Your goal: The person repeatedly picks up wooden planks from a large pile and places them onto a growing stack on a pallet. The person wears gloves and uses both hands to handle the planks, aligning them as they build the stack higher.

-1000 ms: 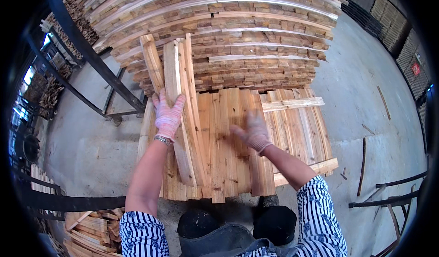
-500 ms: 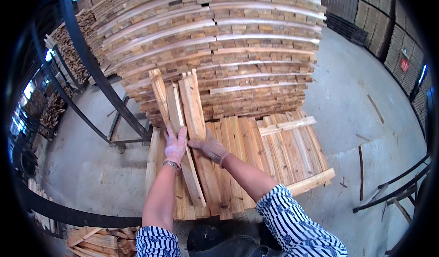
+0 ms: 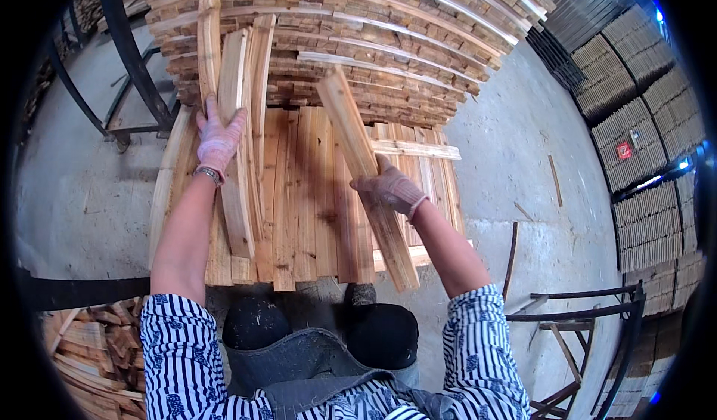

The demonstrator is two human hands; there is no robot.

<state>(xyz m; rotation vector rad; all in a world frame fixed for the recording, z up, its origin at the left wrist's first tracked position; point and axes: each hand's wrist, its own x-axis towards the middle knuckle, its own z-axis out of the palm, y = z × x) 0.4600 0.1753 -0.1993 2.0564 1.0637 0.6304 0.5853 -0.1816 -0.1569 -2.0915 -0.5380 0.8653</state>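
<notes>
My right hand [image 3: 392, 188], in a pale work glove, is closed round the middle of a wooden board [image 3: 345, 113]. That board is lifted at a slant above the layer of boards [image 3: 302, 196] on the low pile. My left hand [image 3: 220, 140], gloved too, with a band at the wrist, grips a loose board [image 3: 236, 84] at the left of the pile. Another board [image 3: 209, 46] rises by its fingertips, and a third [image 3: 261, 69] leans just to the right. The undersides of both hands are hidden.
A tall stack of layered boards [image 3: 388, 31] stands behind the pile. A crosswise strip [image 3: 418, 149] lies on the pile's right part. Dark metal frames [image 3: 138, 54] stand left and lower right. Offcuts [image 3: 93, 345] are heaped at lower left, and bundled stacks [image 3: 635, 128] line the right side.
My right hand has moved right, carrying a board away from the group at the left. My left hand stays with the remaining loose boards. The view has shifted, showing more of the right side.
</notes>
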